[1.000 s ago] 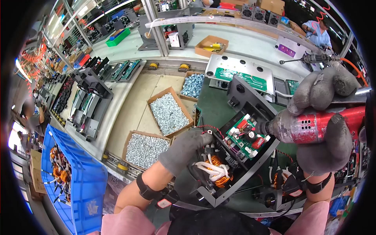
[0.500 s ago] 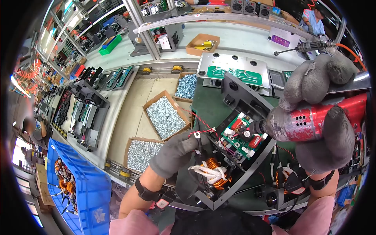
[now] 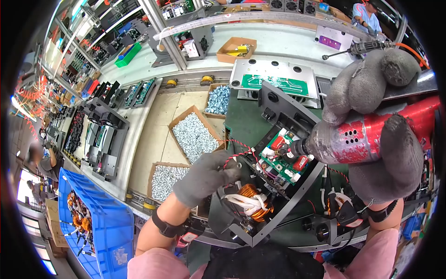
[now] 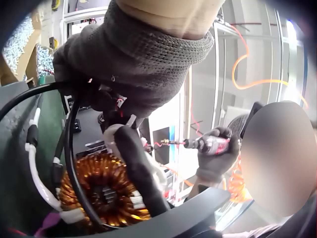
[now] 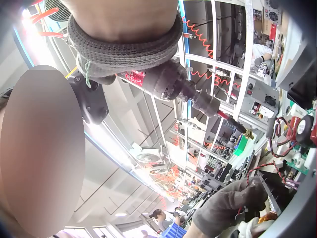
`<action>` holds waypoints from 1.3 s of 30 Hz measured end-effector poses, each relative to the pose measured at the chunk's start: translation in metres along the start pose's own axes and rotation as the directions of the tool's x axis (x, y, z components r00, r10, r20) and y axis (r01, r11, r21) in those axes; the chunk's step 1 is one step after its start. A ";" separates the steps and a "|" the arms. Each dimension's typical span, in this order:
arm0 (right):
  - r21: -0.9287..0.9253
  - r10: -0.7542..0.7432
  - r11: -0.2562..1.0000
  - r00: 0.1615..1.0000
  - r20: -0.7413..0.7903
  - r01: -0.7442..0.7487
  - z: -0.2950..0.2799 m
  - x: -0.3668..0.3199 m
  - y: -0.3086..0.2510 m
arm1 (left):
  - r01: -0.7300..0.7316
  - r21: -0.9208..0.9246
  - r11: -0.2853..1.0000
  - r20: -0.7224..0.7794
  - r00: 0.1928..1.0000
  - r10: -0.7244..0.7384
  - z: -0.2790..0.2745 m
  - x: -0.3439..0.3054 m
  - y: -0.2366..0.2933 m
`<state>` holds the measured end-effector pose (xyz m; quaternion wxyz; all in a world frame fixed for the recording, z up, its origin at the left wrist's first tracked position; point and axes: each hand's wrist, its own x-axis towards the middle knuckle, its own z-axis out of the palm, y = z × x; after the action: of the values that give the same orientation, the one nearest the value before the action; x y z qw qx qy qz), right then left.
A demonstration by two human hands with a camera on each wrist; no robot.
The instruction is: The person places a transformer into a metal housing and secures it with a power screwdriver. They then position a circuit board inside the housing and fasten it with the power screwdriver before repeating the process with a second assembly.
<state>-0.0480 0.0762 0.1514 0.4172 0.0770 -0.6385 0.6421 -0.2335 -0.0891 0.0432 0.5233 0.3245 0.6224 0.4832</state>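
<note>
My gloved left hand (image 3: 204, 179) pinches a black cable (image 4: 29, 94), with a small round metal end (image 3: 239, 165) showing at the fingertips. A red-and-black twisted wire (image 3: 237, 152) runs by those fingers. The hand is over the left side of a dark metal chassis (image 3: 278, 221), above a copper-wound toroid coil (image 3: 253, 202) with white leads. Inside the chassis sits a green circuit board (image 3: 283, 158). My gloved right hand (image 3: 385, 139) grips a red power screwdriver (image 3: 353, 139); its bit, with a brass-coloured piece (image 5: 249, 134) at the tip, overlaps the board in the head view.
Cardboard boxes of screws (image 3: 193, 135) stand left of the chassis. A blue crate (image 3: 102, 223) holds more coils. Behind are a metal plate with a green board (image 3: 274, 83) and a hanging tool (image 3: 362, 48). A second coil assembly (image 3: 337, 211) lies at right.
My left hand has shifted slightly left and down, and the twisted wire stands out more beside it. The screwdriver stays over the board. The head view has turned a little.
</note>
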 end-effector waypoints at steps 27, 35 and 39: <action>-0.014 0.301 0.951 0.940 -0.158 -0.307 -0.001 -0.007 0.054 | 0.179 0.183 0.967 0.267 0.937 -0.224 0.017 0.040 -0.014; -0.181 0.378 0.908 0.925 -0.033 -0.378 0.038 0.000 0.059 | -0.022 0.000 1.000 0.172 0.985 0.022 0.016 0.059 -0.065; -0.085 0.410 0.911 0.907 0.093 -0.403 0.048 -0.003 0.065 | -0.094 -0.162 0.982 0.183 0.975 0.124 0.014 0.082 -0.101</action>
<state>-0.1081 0.0432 0.1086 0.2410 -0.0361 -0.6826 0.6890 -0.2292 -0.0431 -0.0795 0.5768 0.3624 0.5115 0.5238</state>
